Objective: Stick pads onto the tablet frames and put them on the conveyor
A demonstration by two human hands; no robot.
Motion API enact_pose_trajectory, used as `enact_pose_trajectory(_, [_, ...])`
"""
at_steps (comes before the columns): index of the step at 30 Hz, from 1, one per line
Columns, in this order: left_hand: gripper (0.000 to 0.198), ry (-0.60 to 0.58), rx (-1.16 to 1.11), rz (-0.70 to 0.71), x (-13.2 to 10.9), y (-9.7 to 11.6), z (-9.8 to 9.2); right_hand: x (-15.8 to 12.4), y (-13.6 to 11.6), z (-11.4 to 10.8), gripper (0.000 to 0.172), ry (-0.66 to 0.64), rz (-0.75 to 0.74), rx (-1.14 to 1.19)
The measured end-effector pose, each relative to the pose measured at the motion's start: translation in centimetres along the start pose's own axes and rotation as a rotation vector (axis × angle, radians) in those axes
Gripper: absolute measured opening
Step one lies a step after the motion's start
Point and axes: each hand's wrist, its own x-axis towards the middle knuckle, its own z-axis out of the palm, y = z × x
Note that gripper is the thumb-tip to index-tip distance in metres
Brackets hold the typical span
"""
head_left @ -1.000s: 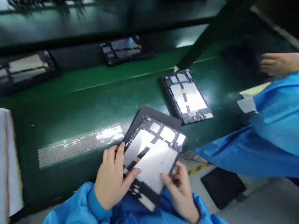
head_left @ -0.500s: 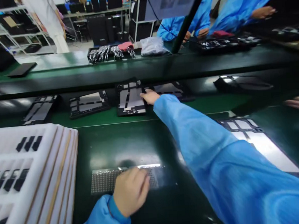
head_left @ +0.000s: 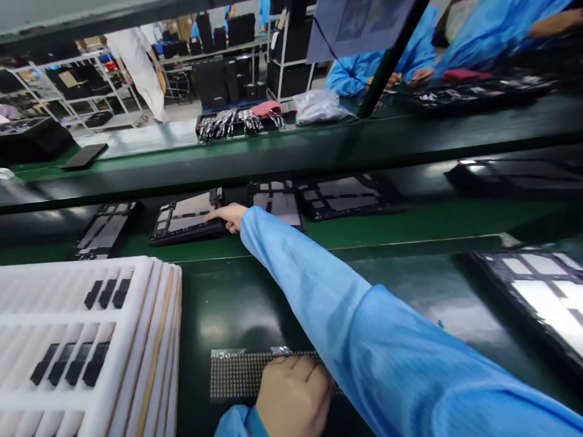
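My right hand stretches across to a flat black-framed panel unit on the far strip of the bench. Its index finger lies on the unit's upper face, and the other fingers curl at the right edge. My left hand is closed, knuckles up, over a sheet of small square pads on the near bench. Its fingertips are hidden, so what they hold does not show. Beside the right hand lies another panel unit, partly covered by my sleeve.
White slotted trays holding black pieces are stacked at left. More panel units lie at far left, right of centre and near right. A dark post stands beyond. Co-workers in blue sleeves work across the bench.
My right hand has moved left, from the middle panel unit to the one beside it. My left hand stays over the padded sheet. The view has shifted.
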Motion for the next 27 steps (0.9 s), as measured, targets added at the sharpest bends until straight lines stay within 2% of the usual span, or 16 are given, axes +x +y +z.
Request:
enact_pose_trajectory(1, [0.012, -0.022, -0.003, 0.007, 0.1, 0.0, -0.1, -1.2, -0.3, -1.2, 0.043, -0.034, 0.093, 0.022])
enact_pose_trajectory(3, [0.011, -0.059, -0.003, 0.012, 0.2, -0.1, -0.3, -5.2, -0.7, -5.0, 0.035, -0.088, 0.300, 0.071])
enact_pose_trajectory(4, [0.011, -0.073, 0.000, 0.011, 0.2, -0.2, -0.4, -8.1, -1.0, -7.6, 0.034, -0.084, 0.375, 0.103])
enact_pose_trajectory(6, [0.012, -0.089, 0.007, 0.014, 0.1, -0.5, -0.5, -15.8, -1.7, -13.3, 0.048, -0.020, 0.473, 0.172])
enact_pose_trajectory(9, [0.020, -0.090, 0.013, 0.041, 0.1, -1.1, -0.1, -29.4, -3.3, -21.1, 0.077, 0.184, 0.508, 0.247])
enact_pose_trajectory(11, [0.025, -0.079, 0.024, 0.061, 0.3, -1.3, 0.4, -37.5, -4.2, -25.2, 0.081, 0.374, 0.478, 0.250])
enact_pose_trajectory(12, [0.027, -0.073, 0.034, 0.069, 0.4, -1.3, 0.6, -40.7, -4.5, -27.0, 0.081, 0.473, 0.455, 0.237])
enact_pose_trajectory(14, [0.031, -0.066, 0.064, 0.082, 0.7, -0.9, 1.2, -45.1, -4.5, -30.1, 0.080, 0.652, 0.410, 0.196])
enact_pose_trajectory(17, [0.034, -0.065, 0.126, 0.090, 1.2, 0.0, 1.7, -47.7, -3.4, -34.1, 0.081, 0.823, 0.371, 0.116])
enact_pose_trajectory(19, [0.035, -0.074, 0.163, 0.096, 1.2, 0.7, 1.6, -48.2, -2.7, -36.4, 0.082, 0.854, 0.399, 0.049])
enact_pose_trajectory(21, [0.034, -0.083, 0.193, 0.099, 0.9, 1.3, 1.3, -48.8, -2.8, -38.6, 0.081, 0.831, 0.474, -0.047])
enact_pose_trajectory(24, [0.034, -0.089, 0.234, 0.080, 0.1, 1.8, 1.0, -49.1, -4.4, -41.3, 0.078, 0.779, 0.566, -0.241])
enact_pose_trajectory(26, [0.034, -0.087, 0.258, 0.059, -0.1, 1.9, 1.1, -47.1, -5.4, -41.9, 0.074, 0.728, 0.553, -0.348])
enact_pose_trajectory(27, [0.034, -0.085, 0.269, 0.050, -0.1, 1.9, 1.2, -45.0, -5.6, -41.7, 0.070, 0.669, 0.527, -0.401])
